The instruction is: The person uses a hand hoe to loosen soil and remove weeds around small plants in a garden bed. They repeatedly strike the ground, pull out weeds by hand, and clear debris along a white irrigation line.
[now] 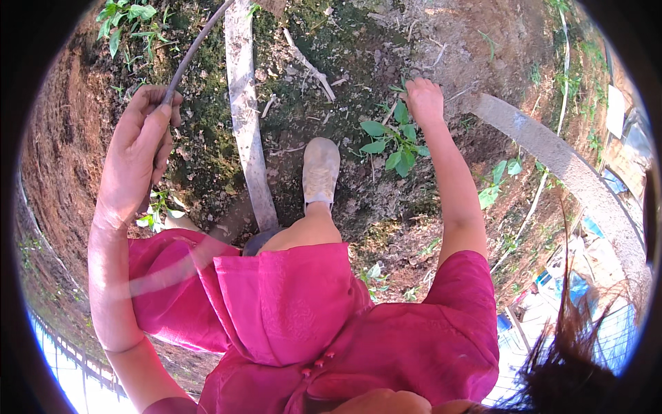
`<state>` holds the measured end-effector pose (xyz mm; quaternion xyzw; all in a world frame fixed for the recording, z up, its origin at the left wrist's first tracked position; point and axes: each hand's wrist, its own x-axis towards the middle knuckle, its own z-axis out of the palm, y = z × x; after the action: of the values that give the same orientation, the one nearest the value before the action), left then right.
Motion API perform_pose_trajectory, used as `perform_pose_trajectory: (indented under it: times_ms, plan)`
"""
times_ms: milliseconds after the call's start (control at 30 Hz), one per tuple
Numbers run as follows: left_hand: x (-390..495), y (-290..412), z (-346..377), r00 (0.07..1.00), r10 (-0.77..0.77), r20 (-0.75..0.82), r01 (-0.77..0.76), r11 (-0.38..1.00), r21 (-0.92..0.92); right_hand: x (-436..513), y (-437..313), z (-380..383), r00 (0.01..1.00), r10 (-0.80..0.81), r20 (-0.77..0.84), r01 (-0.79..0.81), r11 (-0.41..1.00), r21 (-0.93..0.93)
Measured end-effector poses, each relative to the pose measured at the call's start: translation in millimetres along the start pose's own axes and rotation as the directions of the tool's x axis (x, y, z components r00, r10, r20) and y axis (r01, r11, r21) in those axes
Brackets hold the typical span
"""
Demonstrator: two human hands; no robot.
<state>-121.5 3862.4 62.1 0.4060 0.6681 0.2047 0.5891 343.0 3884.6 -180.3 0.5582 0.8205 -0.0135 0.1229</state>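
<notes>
My left hand (139, 139) is closed around a thin dark rod (194, 49), which runs up past the top edge of the view. On the right, my right hand (425, 101) is low over the soil with its fingers curled. A small green sprig shows beside its fingertips, and whether the fingers grip anything is hidden. Just below and left of this hand grows a broad-leaved green weed (398, 139), rooted in the dark ground. My foot in a beige shoe (320, 168) is planted between the weed and a long pale strip (240, 93).
A grey curved band (558, 150) crosses the right side. Dry twigs (310, 64) lie on the mossy soil. More weeds (126, 20) grow at the upper left. Plastic litter (579, 274) lies at the lower right, near a pale line (565, 67).
</notes>
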Motion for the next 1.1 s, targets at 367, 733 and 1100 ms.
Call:
perform_pose_trajectory:
  times_ms: [367, 733, 1100]
  plan:
    - [-0.6, 1.4, -6.3, 0.999, -0.031, -0.039, 0.032, 0.999, 0.02, 42.4, 30.3, -54.1, 0.997, 0.057, -0.043, -0.047, 0.976, 0.214]
    - [0.1, -2.0, -5.0, 1.0, 0.0, -0.013, 0.0, 1.0, -0.003, 0.3, -3.9, -10.2, 0.924, -0.379, 0.055, 0.334, 0.868, 0.368]
    - [-4.5, -3.2, -6.2, 0.999, 0.035, -0.028, -0.035, 0.999, 0.011, 0.4, -6.0, 14.5, 0.926, -0.375, -0.042, 0.374, 0.895, 0.243]
